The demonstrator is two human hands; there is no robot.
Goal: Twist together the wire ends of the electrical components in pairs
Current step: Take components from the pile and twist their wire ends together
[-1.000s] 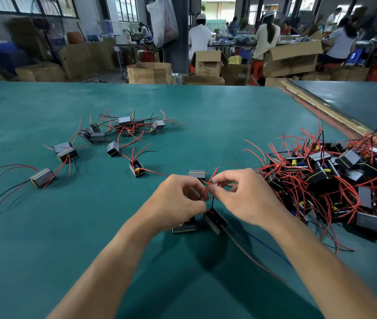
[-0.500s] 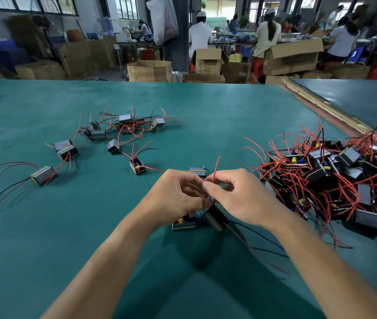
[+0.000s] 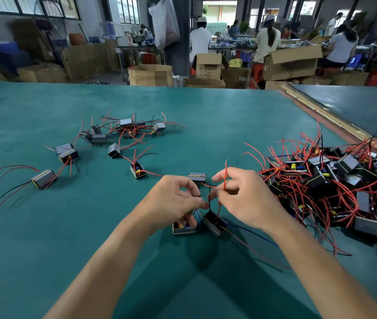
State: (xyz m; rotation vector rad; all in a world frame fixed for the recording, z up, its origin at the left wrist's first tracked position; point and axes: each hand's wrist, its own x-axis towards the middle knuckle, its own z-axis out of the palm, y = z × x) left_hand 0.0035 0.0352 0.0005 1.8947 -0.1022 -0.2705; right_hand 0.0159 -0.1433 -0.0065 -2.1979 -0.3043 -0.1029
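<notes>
wires: red wire point(image 3: 225, 178) and black wire point(image 3: 209, 201), just left of the pile point(image 3: 334, 185), look thin, light, springy | left hand point(image 3: 176, 200): pinches black wire | right hand point(image 3: 245, 199): pinches red wire | hold: best near bare tips, so they twist rather than flex

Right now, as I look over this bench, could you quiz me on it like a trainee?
1. True or false: the big tangled pile of parts lies on the person's left.
2. The upright red wire is pinched by: A the right hand, B a clamp, C nothing.
3. How many components lie just under the left hand and right hand, nearest the person?
Key: 1 false, it lies on the right; 2 A; 3 two.
</notes>
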